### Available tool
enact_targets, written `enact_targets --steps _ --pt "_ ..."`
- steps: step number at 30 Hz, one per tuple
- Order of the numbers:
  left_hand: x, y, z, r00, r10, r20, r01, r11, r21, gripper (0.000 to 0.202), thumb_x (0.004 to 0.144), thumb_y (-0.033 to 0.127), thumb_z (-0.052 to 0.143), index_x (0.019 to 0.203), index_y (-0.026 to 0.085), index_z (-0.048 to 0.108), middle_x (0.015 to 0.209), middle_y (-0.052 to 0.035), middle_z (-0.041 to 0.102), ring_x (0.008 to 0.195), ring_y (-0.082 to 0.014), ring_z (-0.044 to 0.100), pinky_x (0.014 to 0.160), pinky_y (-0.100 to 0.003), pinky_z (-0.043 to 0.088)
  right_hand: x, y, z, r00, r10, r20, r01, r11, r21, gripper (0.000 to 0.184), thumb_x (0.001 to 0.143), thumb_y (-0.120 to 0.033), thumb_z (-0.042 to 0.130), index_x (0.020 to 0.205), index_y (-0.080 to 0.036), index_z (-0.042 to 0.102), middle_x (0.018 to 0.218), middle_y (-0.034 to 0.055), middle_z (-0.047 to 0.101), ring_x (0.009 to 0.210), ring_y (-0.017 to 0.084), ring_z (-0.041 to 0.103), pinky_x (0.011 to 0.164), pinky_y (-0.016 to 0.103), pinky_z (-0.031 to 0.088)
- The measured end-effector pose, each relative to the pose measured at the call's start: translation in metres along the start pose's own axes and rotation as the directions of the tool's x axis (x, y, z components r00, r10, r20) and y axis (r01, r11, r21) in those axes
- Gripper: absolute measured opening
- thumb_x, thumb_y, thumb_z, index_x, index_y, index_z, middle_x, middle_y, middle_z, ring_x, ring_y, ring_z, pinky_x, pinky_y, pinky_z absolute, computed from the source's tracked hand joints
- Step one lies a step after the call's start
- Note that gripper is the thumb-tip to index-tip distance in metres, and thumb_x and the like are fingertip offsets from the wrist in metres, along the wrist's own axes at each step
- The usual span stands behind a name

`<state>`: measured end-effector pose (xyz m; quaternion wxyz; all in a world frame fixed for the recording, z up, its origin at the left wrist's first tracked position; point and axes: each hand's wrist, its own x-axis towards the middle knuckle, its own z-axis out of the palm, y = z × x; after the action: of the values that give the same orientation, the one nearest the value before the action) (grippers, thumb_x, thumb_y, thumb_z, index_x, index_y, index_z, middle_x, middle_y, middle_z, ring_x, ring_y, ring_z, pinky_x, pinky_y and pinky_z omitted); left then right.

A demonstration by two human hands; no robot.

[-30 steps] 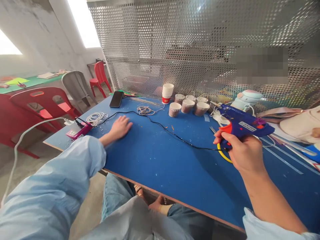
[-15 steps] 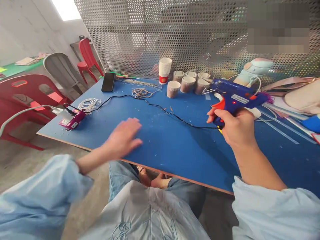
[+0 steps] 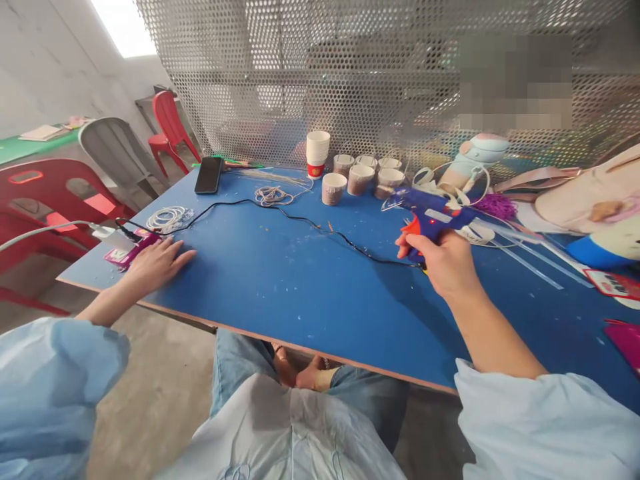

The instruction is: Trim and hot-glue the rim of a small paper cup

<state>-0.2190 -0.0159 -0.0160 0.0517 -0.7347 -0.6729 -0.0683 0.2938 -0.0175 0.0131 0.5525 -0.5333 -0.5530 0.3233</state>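
In my right hand (image 3: 453, 267) is a blue hot glue gun (image 3: 435, 217) with an orange trigger, held above the table with its nozzle toward the left; a small red light glows on its side. Its black cord (image 3: 345, 240) runs across the blue table (image 3: 280, 287) to a purple power strip (image 3: 120, 257) at the left. Beside that strip my left hand (image 3: 157, 263) rests on the tabletop, fingers spread and holding nothing; it overlaps the strip's near side. A white plug (image 3: 117, 239) sits in the strip, next to a coil of pale cord (image 3: 167, 219).
A stack of paper cups (image 3: 318, 153) and several string-wrapped cups (image 3: 334, 190) stand at the back. Near them lie a loose bundle of twine (image 3: 273, 195) and a phone (image 3: 209, 175). Clear glue sticks (image 3: 530, 263), a bottle (image 3: 473, 160) and a pale bag (image 3: 570, 200) are at the right.
My left hand has moved left, from over the table down beside the power strip. The glue gun stays in my right hand, and the view has shifted slightly to the right.
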Motion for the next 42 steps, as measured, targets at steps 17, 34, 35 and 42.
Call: enact_targets --steps 17,34,35,42 --pt "0.102 0.245 0.008 0.863 0.463 -0.204 -0.494 0.686 -0.534 0.02 0.079 0.012 0.05 0.086 0.013 0.069 0.094 -0.0077 0.072 0.085 -0.0172 0.066 0.082 -0.028 0.05 -0.013 0.03 0.028 0.992 0.123 0.035 -0.111 0.966 -0.235 0.027 0.079 -0.044 0.06 0.074 -0.017 0.063 0.062 0.0041 0.068 0.063 0.02 0.065 0.066 0.033 0.051" --pt "0.024 0.219 0.023 0.533 0.823 -0.197 -0.824 0.452 -0.341 0.027 0.098 0.022 0.041 0.097 0.015 0.067 0.087 -0.0077 0.063 0.079 -0.017 0.056 0.078 -0.032 0.042 0.001 0.041 0.031 1.0 0.009 0.013 -0.002 0.885 -0.466 0.037 0.084 -0.051 0.054 0.095 -0.018 0.065 0.082 0.0073 0.07 0.078 0.026 0.065 0.073 0.036 0.048" --pt "0.019 0.221 0.02 0.517 0.831 -0.203 -0.828 0.427 -0.363 0.026 0.098 0.021 0.041 0.097 0.015 0.067 0.086 -0.0076 0.063 0.079 -0.0169 0.056 0.078 -0.032 0.042 0.0 0.039 0.032 1.0 0.004 0.026 0.009 0.878 -0.479 0.037 0.084 -0.052 0.053 0.095 -0.019 0.066 0.082 0.0073 0.071 0.078 0.026 0.065 0.073 0.036 0.048" --pt "-0.012 0.246 0.01 0.345 0.921 -0.18 -0.84 0.218 -0.496 0.019 0.091 0.021 0.048 0.096 0.014 0.064 0.085 -0.0082 0.064 0.079 -0.0192 0.056 0.076 -0.034 0.041 -0.006 0.035 0.033 0.997 -0.057 0.061 0.081 0.809 -0.582 0.044 0.091 -0.055 0.042 0.093 -0.017 0.065 0.083 0.0096 0.072 0.076 0.025 0.066 0.07 0.033 0.048"
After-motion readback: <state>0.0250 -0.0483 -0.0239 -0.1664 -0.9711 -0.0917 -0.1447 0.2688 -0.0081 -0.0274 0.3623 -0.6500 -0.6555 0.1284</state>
